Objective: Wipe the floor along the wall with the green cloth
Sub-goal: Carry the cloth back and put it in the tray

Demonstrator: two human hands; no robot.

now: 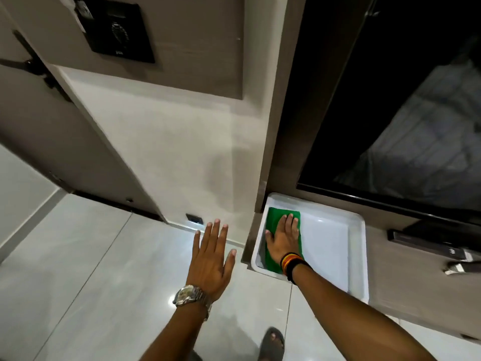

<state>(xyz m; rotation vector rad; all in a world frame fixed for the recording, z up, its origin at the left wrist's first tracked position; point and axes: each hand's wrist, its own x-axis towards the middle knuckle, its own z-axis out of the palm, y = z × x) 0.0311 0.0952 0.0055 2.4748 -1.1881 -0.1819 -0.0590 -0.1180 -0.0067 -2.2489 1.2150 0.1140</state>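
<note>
The green cloth [273, 217] lies flat on a white, raised-edged patch of floor [330, 241] in the corner below a dark glass panel. My right hand [285, 237] presses palm-down on the cloth with fingers spread, a striped band on its wrist. My left hand [212, 252] hovers over the glossy floor tiles [104, 269] near the white wall [166, 152], fingers apart and holding nothing. A metal watch sits on that wrist.
A small dark outlet [194, 218] sits low on the wall. A grey door [52, 131] stands at the left. Dark handles [426, 243] stick out at the right. My sandalled foot [272, 343] rests on the tiles at the bottom.
</note>
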